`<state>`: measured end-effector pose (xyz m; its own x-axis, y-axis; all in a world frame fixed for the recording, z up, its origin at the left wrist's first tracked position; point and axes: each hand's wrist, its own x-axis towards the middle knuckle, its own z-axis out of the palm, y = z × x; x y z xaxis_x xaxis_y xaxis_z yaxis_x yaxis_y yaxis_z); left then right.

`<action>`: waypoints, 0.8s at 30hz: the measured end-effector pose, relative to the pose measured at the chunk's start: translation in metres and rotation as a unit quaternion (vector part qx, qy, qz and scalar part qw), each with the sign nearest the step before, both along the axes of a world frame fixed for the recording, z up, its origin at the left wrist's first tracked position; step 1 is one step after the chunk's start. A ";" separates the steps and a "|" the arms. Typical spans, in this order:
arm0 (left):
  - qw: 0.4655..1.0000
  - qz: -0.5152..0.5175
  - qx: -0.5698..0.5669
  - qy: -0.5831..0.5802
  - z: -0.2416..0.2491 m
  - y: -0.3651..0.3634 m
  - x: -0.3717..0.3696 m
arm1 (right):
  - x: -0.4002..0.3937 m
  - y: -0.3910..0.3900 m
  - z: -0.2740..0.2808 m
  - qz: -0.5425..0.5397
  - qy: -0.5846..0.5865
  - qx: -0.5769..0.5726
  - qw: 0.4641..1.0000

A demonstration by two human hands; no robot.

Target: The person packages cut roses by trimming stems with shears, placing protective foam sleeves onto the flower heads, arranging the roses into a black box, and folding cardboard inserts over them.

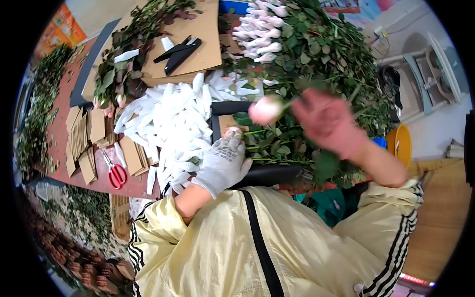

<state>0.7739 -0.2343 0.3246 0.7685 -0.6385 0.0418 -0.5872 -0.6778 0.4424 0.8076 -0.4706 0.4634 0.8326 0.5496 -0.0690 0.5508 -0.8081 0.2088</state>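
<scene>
My left hand (222,161), in a light grey glove, lies with fingers stretched forward and thumb apart. Its fingertips touch a pale pink rose head (231,130) on a piece of cardboard (226,122) inside a black tray (232,107). My right hand (329,118), in a pink glove and smeared by motion, is closed around the stem of a pink rose (266,110). That rose is held above the tray, its head pointing left. Leafy rose stems (272,146) lie to the right of my left hand. The far fingers of my right hand are blurred.
White mesh sleeves (170,116) are heaped left of the tray. Red-handled scissors (117,175) lie near cardboard pieces (81,131). A black stapler (180,54) rests on cardboard sheets (210,34). Sleeved roses (260,32) lie at the back. A yellow bucket (399,143) stands right.
</scene>
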 end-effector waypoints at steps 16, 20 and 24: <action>0.999 0.018 0.017 0.034 0.014 -0.004 -0.001 | 0.031 0.025 -0.159 0.088 0.020 -0.014 0.996; 0.999 0.020 -0.022 0.041 0.009 -0.002 0.001 | 0.034 0.024 -0.156 0.036 0.108 0.038 0.993; 0.954 -0.040 -0.232 0.186 0.002 0.023 0.023 | 0.031 0.024 -0.158 0.011 0.100 0.077 0.992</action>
<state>0.7971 -0.2109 0.3264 0.7345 -0.6751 0.0681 -0.3729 -0.3177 0.8718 0.8387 -0.4465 0.3051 0.7986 0.5842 -0.1445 0.5863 -0.8095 -0.0319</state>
